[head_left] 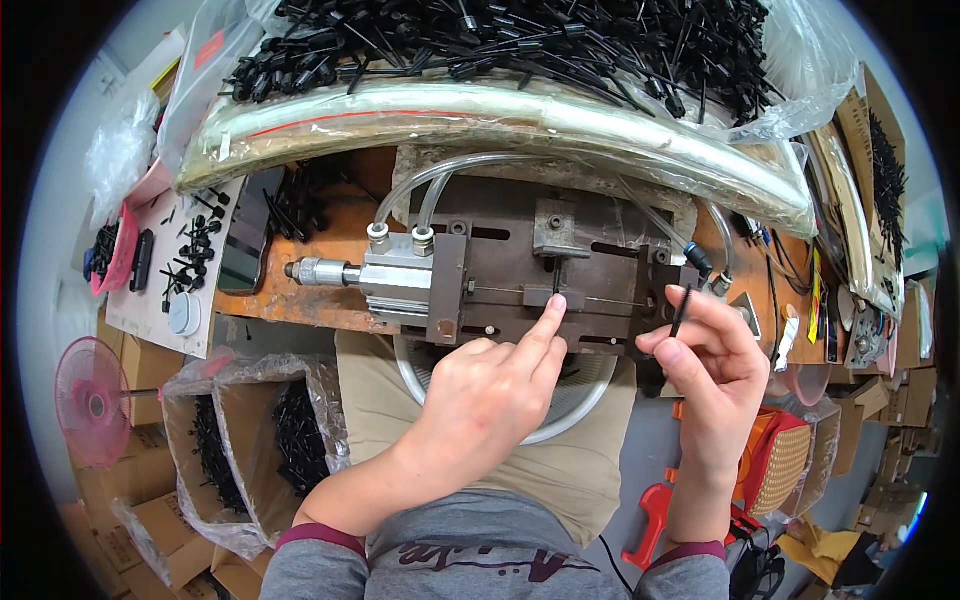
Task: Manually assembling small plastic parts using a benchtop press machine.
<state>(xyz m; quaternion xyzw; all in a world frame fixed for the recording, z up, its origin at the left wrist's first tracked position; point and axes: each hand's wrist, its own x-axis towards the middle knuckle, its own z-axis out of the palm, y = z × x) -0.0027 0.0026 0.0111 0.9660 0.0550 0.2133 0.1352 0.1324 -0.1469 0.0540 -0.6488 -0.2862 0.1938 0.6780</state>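
My left hand (pixel 493 385) reaches over a dark metal fixture plate (pixel 505 205), its index finger stretched out and the others loosely bent. That fingertip touches the near end of a thin black part (pixel 558 274) standing out toward me from a small metal bracket (pixel 554 232). I see nothing held in this hand. To the right of the plate, my right hand (pixel 718 365) pinches a slim black rod (pixel 683 310) between thumb and fingers, tilted and clear of the fixture. A silver pneumatic cylinder (pixel 398 280) is mounted at the plate's left side.
Behind the fixture, a plastic-lined box (pixel 500 110) is heaped with black rod-like parts (pixel 500 45). Clear hoses (pixel 425 185) loop around the plate. A phone (pixel 248 240) lies at left. Lined cartons (pixel 250 450) of black parts and a pink fan (pixel 97 402) stand at lower left.
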